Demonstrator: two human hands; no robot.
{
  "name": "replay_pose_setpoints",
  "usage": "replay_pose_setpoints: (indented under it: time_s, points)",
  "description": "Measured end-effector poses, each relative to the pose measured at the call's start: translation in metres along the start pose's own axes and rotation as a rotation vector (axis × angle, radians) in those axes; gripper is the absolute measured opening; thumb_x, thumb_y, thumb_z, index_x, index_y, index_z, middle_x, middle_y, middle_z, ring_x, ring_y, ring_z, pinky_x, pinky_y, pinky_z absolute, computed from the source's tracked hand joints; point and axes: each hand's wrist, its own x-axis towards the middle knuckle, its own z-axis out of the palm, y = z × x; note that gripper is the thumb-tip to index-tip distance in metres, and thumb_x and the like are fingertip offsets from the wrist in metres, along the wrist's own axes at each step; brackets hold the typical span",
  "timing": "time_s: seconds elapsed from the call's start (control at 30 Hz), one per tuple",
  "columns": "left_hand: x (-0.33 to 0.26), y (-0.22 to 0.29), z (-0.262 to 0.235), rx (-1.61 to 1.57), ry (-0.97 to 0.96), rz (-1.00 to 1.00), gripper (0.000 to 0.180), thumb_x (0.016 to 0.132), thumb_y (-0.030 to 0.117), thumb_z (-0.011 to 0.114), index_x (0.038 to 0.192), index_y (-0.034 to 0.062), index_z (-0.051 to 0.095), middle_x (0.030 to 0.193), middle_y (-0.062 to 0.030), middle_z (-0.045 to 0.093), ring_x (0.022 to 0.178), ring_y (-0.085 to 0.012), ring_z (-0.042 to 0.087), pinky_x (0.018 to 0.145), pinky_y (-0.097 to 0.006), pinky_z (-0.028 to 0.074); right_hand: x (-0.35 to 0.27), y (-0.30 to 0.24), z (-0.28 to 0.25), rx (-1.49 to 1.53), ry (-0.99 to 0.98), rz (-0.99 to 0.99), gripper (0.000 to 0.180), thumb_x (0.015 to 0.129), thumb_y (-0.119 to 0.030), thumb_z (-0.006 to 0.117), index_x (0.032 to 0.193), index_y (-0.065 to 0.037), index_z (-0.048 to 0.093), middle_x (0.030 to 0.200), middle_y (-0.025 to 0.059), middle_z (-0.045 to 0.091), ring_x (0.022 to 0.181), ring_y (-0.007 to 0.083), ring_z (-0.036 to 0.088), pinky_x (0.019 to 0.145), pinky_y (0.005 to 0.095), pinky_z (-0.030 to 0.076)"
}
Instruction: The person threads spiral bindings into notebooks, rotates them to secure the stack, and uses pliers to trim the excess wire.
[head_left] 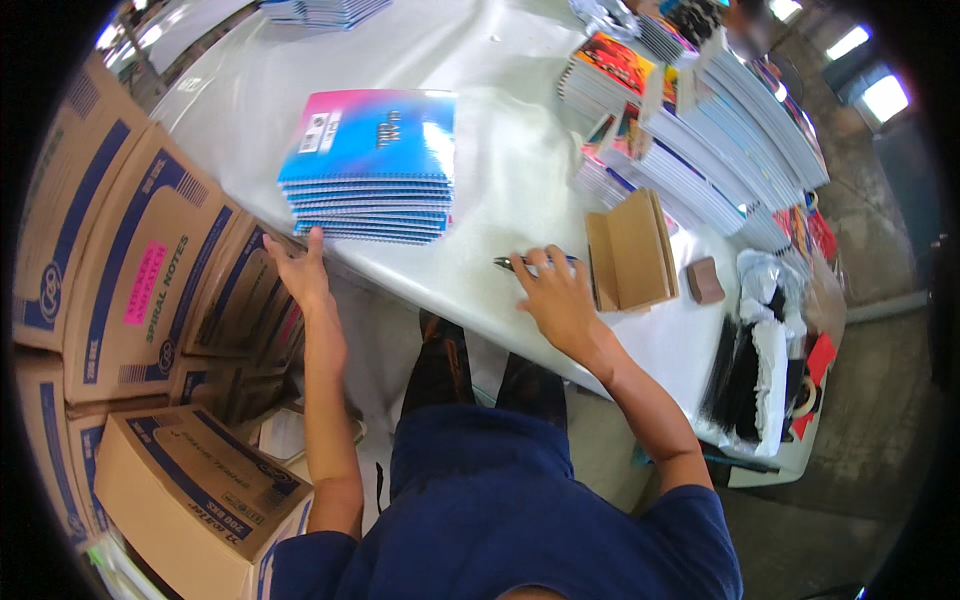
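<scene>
A stack of spiral notebooks (370, 150) with blue and pink covers lies near the table's left edge. At its near corner is my left hand (299, 272), fingers apart and holding nothing; whether a fingertip touches the stack I cannot tell. My right hand (560, 305) lies over a small dark tool (503, 263) that looks like pliers. Its fingers are spread across the tool, and the thumb stands away from them. The fingers partly hide the tool's handles. Just right of that hand stands a folded brown cardboard piece (632, 250), opened like a book.
Piled notebooks (700, 160) fill the table's far right. A brown block (705, 281) and a bundle of thin black strands (735, 380) lie nearer on that side. Cardboard cartons (150, 270) are stacked left of the table, with another carton (200, 480) beside my left arm.
</scene>
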Motion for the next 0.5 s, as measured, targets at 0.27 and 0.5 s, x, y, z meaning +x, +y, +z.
replay_pose_setpoints:
  time_s: [0.27, 0.5]
  points:
    - [-0.015, 0.104, 0.017, 0.564, -0.116, 1.005, 0.059, 0.085, 0.043, 0.065, 0.137, 0.019, 0.051, 0.148, -0.0166, 0.035, 0.139, -0.0433, 0.024, 0.11, -0.06, 0.018, 0.006, 0.051, 0.026, -0.126, 0.165, -0.211, 0.06, 0.087, -0.03, 0.063, 0.143, -0.023, 0.042, 0.127, 0.0234, 0.046, 0.119, 0.0365, 0.045, 0.096, 0.0523, 0.038]
    - [-0.002, 0.123, 0.043, 0.718, -0.429, 1.035, 0.043, 0.084, 0.053, 0.06, 0.117, 0.0288, 0.068, 0.141, -0.0015, 0.05, 0.137, -0.0385, 0.03, 0.111, -0.059, 0.015, 0.065, 0.023, -0.095, -0.28, 0.126, -0.32, 0.043, 0.086, -0.017, 0.061, 0.128, -0.019, 0.057, 0.103, 0.0126, 0.054, 0.099, 0.0276, 0.054, 0.092, 0.0393, 0.042]
